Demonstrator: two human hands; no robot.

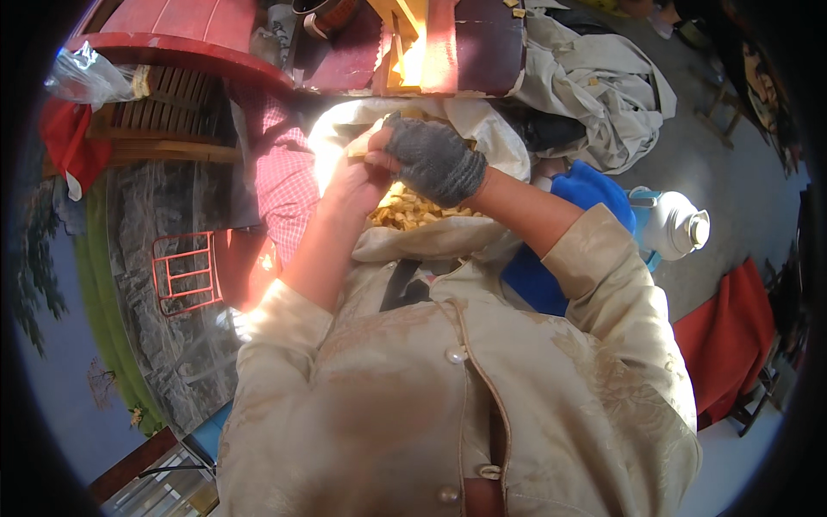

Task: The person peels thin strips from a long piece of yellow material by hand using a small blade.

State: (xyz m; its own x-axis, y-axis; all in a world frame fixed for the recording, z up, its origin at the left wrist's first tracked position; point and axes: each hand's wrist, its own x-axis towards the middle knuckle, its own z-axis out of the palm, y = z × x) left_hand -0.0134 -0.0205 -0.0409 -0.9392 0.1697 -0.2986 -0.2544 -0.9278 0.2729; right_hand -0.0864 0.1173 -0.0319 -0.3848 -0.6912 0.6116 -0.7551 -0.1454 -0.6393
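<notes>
My bare left hand [362, 181] is closed around a small pale yellow piece [357, 150], which looks like wood; bright sun washes out part of it. Against it press the bare fingertips of my right hand [436, 158], which wears a dark grey fingerless glove. Whether the right hand grips something of its own is hidden by its curled fingers. Both hands meet above an open white woven sack [420, 242] at my lap. Inside the sack lie many small yellowish pieces [413, 210], heaped loosely.
Beyond the sack stands a dark red table [488, 48] with a yellow wooden stand [404, 39] and a dark mug [326, 16]. A pink checked cloth [284, 187] hangs at left. To the right are a blue cloth [594, 190] and a white flask [672, 223].
</notes>
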